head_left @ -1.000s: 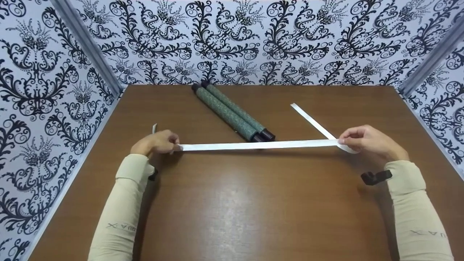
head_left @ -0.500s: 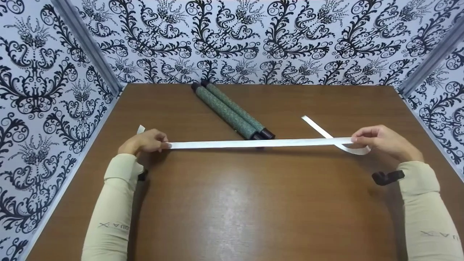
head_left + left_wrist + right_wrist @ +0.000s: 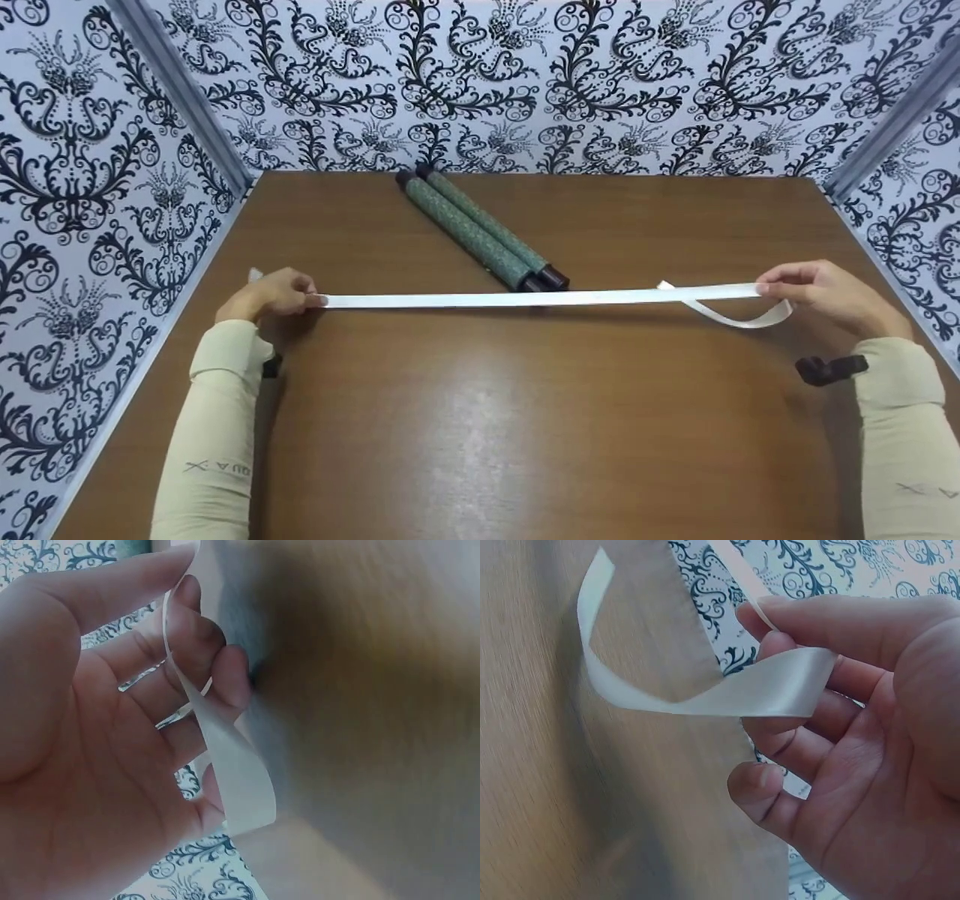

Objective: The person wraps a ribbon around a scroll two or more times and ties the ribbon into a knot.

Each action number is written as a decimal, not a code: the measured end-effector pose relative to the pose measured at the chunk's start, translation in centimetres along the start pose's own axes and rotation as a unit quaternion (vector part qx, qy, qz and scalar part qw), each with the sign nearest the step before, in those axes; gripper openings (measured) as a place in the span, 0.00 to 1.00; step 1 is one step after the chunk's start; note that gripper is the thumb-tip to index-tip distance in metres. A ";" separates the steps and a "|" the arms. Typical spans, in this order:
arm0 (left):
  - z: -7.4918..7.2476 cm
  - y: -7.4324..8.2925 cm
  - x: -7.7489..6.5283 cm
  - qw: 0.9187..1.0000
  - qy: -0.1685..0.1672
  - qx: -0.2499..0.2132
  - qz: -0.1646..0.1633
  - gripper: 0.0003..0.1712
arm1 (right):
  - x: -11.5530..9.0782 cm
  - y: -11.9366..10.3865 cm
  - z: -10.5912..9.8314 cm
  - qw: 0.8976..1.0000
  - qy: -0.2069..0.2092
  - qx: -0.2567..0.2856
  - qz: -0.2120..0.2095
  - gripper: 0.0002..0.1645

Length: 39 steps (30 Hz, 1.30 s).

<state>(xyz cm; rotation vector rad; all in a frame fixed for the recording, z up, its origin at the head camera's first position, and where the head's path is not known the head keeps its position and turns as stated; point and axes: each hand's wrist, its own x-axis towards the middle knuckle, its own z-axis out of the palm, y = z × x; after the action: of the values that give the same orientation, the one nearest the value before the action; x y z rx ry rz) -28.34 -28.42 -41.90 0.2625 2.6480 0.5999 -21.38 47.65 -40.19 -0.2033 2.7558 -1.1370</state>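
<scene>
A white satin ribbon (image 3: 487,300) is stretched nearly straight between the two hands, a little above the table. At the left, the left hand (image 3: 274,292) pinches it between thumb and fingers; a short tail (image 3: 240,780) hangs across the fingers in the left wrist view. The right hand (image 3: 832,292) pinches the ribbon at the other side. From there a longer loose end (image 3: 705,701) curls under and back toward the left, its tip just behind the taut stretch. Both palms show in the wrist views, with the remaining fingers loosely bent.
Two green speckled rods (image 3: 469,229) with dark ends lie side by side on the brown wooden table (image 3: 480,420), just behind the ribbon. Patterned black-and-white walls (image 3: 487,82) enclose the table at the back and sides.
The hands have moved apart, left hand leftward and right hand rightward, so the stretched part of the ribbon is longer. The loose end at the right has become shorter and drawn in.
</scene>
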 end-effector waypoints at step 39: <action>-1.1 -4.0 -1.6 0.994 0.086 0.018 -0.071 0.21 | -4.3 8.2 -3.1 0.985 0.058 0.076 0.144 0.13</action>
<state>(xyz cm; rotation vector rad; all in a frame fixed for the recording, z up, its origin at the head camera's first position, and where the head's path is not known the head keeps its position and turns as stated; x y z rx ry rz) -27.69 -32.80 -42.24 0.0336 2.8147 0.5517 -18.34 56.32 -43.50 0.2787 2.6611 -1.3043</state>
